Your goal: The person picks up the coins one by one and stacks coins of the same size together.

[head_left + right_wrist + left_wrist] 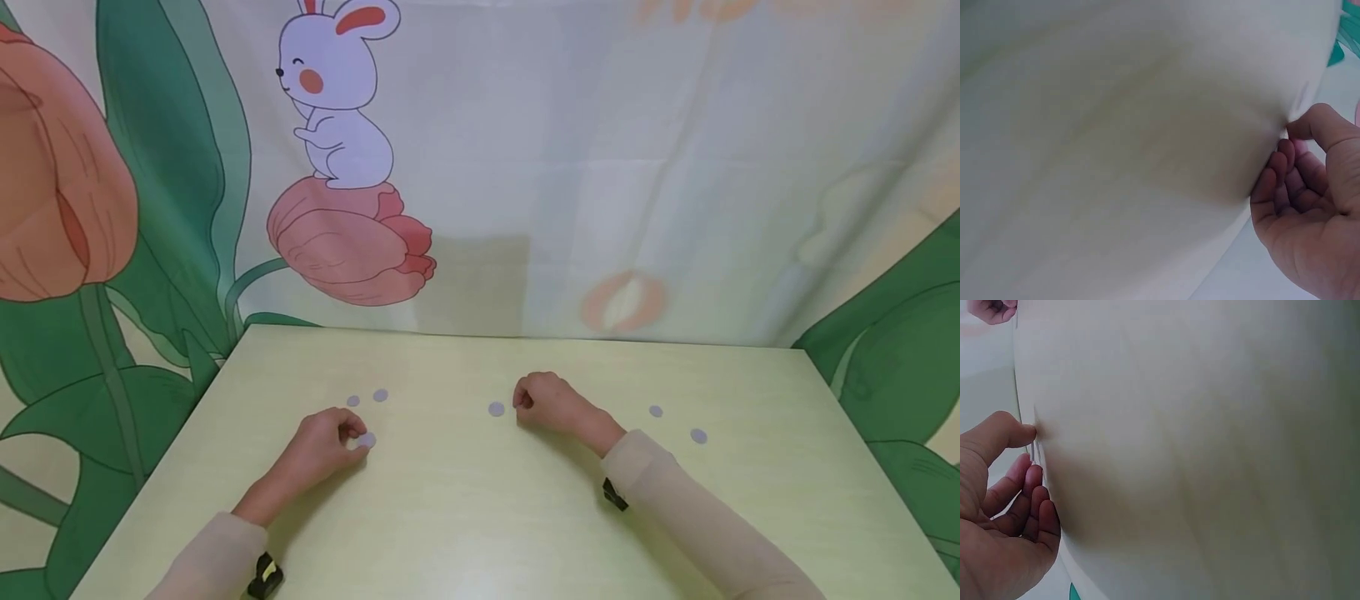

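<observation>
In the head view my left hand (322,450) pinches a flat pale-purple disc (366,440) at the table surface, thumb and forefinger at its edges. The left wrist view shows that hand (1013,500) with its other fingers curled; the disc is barely visible there. Across the table, my right hand (558,406) rests low with curled fingers, thumb and forefinger close together. Just left of its fingertips lies another purple disc (496,409), apart from them. In the right wrist view the right hand (1307,187) touches the table; whether something thin is between its fingertips is unclear.
Behind the left hand lie a small disc (353,401) and a larger disc (381,395). Right of the right hand are a small disc (656,411) and a larger one (698,436). The pale table (465,508) ends at a printed curtain (480,167).
</observation>
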The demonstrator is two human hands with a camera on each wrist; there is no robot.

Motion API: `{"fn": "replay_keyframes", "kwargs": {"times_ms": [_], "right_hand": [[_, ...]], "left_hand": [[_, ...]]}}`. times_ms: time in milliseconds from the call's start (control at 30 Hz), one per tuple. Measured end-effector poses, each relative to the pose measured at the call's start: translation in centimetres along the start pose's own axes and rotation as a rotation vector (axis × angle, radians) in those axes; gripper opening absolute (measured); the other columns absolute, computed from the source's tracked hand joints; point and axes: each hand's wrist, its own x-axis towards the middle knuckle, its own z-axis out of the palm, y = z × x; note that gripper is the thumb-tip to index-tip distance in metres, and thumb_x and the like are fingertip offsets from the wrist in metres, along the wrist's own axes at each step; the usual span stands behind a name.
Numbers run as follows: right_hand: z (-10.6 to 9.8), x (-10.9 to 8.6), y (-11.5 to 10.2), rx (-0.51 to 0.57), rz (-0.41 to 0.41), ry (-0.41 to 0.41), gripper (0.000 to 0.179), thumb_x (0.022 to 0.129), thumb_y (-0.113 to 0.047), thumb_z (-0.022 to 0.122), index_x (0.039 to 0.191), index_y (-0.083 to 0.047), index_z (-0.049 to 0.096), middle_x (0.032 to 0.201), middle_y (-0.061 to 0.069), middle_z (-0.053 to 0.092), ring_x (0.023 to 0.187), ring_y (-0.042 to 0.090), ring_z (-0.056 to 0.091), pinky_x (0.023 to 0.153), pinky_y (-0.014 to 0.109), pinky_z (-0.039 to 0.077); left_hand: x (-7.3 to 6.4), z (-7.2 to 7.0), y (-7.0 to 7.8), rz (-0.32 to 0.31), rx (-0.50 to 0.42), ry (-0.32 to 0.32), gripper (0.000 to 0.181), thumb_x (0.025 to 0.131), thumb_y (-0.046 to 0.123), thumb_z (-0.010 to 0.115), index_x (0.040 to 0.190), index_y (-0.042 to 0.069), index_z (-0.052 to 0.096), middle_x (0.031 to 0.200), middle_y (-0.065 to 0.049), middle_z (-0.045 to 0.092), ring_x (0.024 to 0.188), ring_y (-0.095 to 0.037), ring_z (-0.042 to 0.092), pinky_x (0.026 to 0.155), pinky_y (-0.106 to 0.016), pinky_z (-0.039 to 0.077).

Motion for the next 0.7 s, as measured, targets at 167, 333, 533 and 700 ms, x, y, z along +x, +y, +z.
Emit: {"fn": "replay_keyframes", "kwargs": {"times_ms": [167,333,533,700], "right_hand": [[-0.1,-0.1,0.0,-0.025,-0.024,0.002,0.007,0.088,-0.002,0.064,0.090,-0.008,0.068,0.082,-0.002,0.059,0.075,0.013,0.049,0.073,0.027,0.045],[-0.2,0.2,0.0,-0.041,-0.046,-0.020,0.005,0.089,-0.005,0.067,0.091,-0.010,0.066,0.082,-0.003,0.058,0.075,0.013,0.049,0.072,0.027,0.045],[0.4,1.0,-1.0,-0.087,-0.102,-0.028,0.022,0.091,-0.020,0.076,0.106,-0.009,0.066,0.093,0.000,0.058,0.089,0.015,0.055,0.083,0.031,0.049],[1.0,1.5,-1.8,-0.109,-0.127,-0.012,0.026,0.091,-0.025,0.077,0.109,-0.010,0.067,0.095,0.000,0.058,0.092,0.016,0.057,0.085,0.032,0.050]], "left_hand": [[0.3,0.0,0.1,0.014,0.013,0.003,0.022,0.081,0.007,0.083,0.097,0.000,0.069,0.092,-0.007,0.066,0.084,-0.021,0.057,0.078,-0.036,0.051],[0.3,0.1,0.1,0.002,0.013,-0.005,0.023,0.081,0.007,0.083,0.097,-0.001,0.069,0.092,-0.008,0.066,0.084,-0.022,0.056,0.078,-0.036,0.051],[0.3,-0.1,0.3,-0.011,0.010,-0.019,0.024,0.081,0.007,0.083,0.098,-0.001,0.068,0.092,-0.008,0.064,0.084,-0.022,0.055,0.077,-0.035,0.051],[0.3,-0.1,0.2,0.003,0.004,-0.024,0.024,0.081,0.006,0.083,0.098,-0.001,0.069,0.092,-0.008,0.064,0.084,-0.022,0.055,0.077,-0.036,0.051]]}}
